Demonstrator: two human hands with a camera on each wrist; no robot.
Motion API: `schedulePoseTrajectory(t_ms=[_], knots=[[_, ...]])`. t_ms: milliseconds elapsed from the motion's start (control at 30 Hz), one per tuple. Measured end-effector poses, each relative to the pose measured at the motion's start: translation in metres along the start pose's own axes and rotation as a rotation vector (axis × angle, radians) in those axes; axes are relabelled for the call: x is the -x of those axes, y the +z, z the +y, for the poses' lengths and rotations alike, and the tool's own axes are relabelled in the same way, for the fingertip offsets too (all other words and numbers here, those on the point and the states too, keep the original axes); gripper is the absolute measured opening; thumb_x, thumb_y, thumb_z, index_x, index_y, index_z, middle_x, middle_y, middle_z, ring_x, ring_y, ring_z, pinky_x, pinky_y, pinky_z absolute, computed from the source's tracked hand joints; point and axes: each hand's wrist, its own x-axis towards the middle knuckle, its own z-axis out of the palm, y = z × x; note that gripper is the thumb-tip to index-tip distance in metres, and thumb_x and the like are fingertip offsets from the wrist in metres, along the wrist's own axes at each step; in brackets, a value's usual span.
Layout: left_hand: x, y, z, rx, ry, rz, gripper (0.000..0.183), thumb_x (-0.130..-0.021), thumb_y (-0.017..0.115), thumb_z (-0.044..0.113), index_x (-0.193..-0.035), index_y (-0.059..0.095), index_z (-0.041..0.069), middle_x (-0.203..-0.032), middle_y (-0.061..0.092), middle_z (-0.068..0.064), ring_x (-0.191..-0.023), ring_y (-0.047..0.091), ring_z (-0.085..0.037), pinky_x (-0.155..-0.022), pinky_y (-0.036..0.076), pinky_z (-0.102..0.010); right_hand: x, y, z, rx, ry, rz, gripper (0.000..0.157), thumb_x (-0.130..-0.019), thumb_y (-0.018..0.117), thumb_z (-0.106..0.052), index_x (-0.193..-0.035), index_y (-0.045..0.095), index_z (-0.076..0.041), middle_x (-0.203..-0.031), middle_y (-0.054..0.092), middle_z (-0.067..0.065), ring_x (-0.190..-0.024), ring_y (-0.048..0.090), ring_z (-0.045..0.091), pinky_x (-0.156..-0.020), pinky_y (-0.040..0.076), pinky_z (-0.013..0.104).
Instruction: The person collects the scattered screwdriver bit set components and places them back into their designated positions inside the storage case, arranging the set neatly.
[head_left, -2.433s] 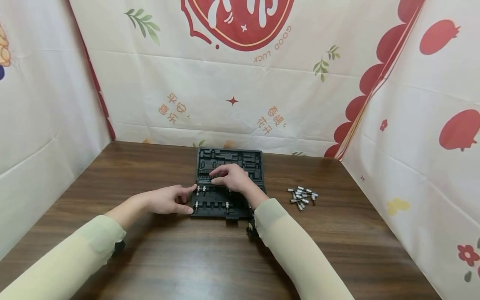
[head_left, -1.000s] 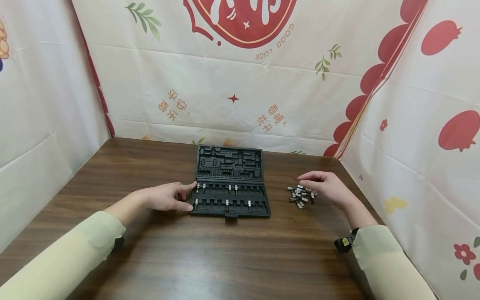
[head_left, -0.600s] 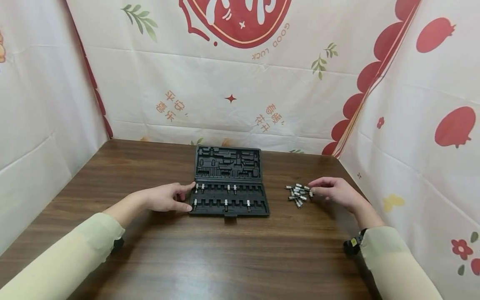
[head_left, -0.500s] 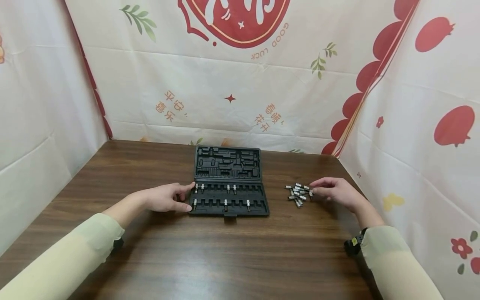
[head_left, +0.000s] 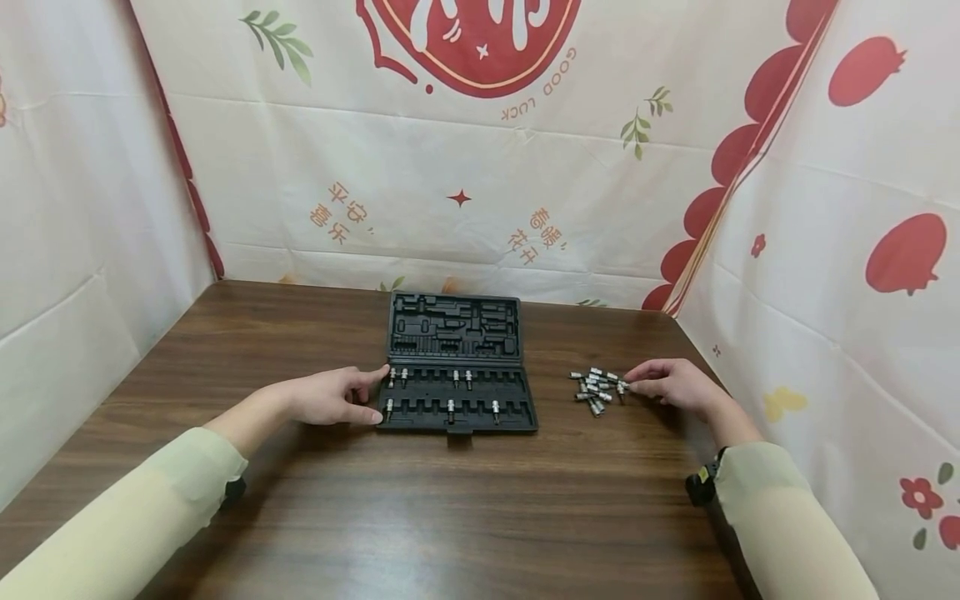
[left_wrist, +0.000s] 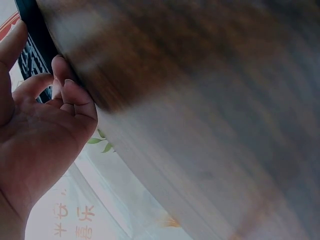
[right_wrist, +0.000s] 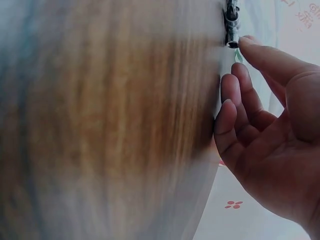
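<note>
An open black plastic socket case (head_left: 453, 367) lies on the table, with several silver bit sockets (head_left: 451, 410) in its lower half. My left hand (head_left: 330, 396) rests at the case's left edge, index finger and thumb extended onto it; in the left wrist view the left hand (left_wrist: 45, 130) has its other fingers loosely bent. To the right lies a loose pile of bit sockets (head_left: 595, 390). Thumb and index fingertips of my right hand (head_left: 671, 387) are at the bit socket (head_left: 621, 390) on the pile's right side. In the right wrist view the thumb is beside a socket (right_wrist: 232, 30); the index fingertip is hidden.
The brown wooden table (head_left: 450, 508) runs back to a printed cloth wall (head_left: 420, 167). Another cloth wall (head_left: 825, 292) stands to the right. A small black camera (head_left: 702, 485) is on my right wrist.
My right hand has gone from above the case to the socket pile on the right, then settled at its right side with fingertips closer together. My left hand has stayed on the case edge.
</note>
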Motion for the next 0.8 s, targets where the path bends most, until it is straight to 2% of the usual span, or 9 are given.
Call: schedulePoseTrajectory(t_ms=[300,567,800], knots=[[0.001,-0.0009,0.0011,0.009,0.028,-0.009,0.092,-0.107,0.074,0.042,-0.175,0.022,0.008,-0.117,0.058,-0.012,-0.086,0.051,-0.019,-0.082,0.044,-0.036,-0.0037,0.002,0.0013,0.034,0.024,0.007,0.036,-0.102,0.08,-0.038,-0.124,0.081,-0.009,-0.105,0.076,0.005,-0.095,0.061,0.022,-0.078,0.052,0.035],[0.0013,0.0008,0.0025,0.012,0.016,-0.002,0.091,-0.106,0.074,0.041,-0.175,0.024,0.009,-0.118,0.058,-0.012,-0.089,0.052,-0.02,-0.082,0.044,-0.037,-0.0035,0.0015,0.0076,0.05,0.0,0.003,0.03,-0.102,0.08,-0.03,-0.121,0.08,-0.006,-0.097,0.074,0.003,-0.09,0.062,0.021,-0.073,0.052,0.035],[0.0031,-0.0005,0.0034,0.01,0.006,-0.002,0.092,-0.106,0.074,0.043,-0.176,0.024,0.01,-0.123,0.056,-0.013,-0.095,0.051,-0.022,-0.085,0.043,-0.038,-0.0002,-0.0026,0.0092,0.062,0.001,0.009,0.032,-0.101,0.081,-0.03,-0.12,0.08,-0.005,-0.094,0.075,0.0,-0.088,0.061,0.018,-0.072,0.052,0.034]])
